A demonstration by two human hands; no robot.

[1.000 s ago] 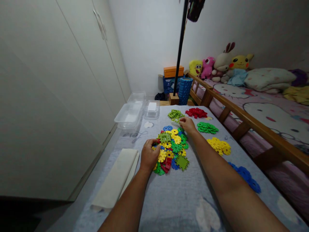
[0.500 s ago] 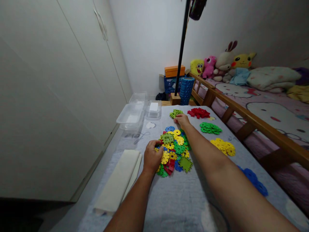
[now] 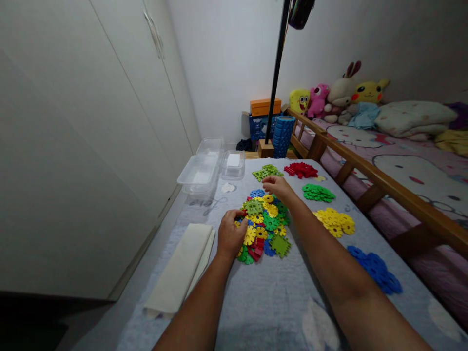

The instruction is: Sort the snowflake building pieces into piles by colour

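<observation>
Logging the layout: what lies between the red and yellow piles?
In the head view, the green pile lies between the red pile and yellow pile.

Underside of your right hand (image 3: 277, 186), toward the far edge of the tabletop (image 3: 266, 297), hidden; forearms (image 3: 204, 297) cut off below.

The left forearm (image 3: 206, 292) slants up from seven o'clock toward one, bare like its fellow. The left hand (image 3: 231, 235) lies knuckles up, fingers curved and thumb standing apart from them. The right forearm (image 3: 329, 253) (the further outstretched of the two) runs from between four and five toward half past ten; the right hand (image 3: 278, 187) turns its loosely bent fingers toward nine.
</observation>
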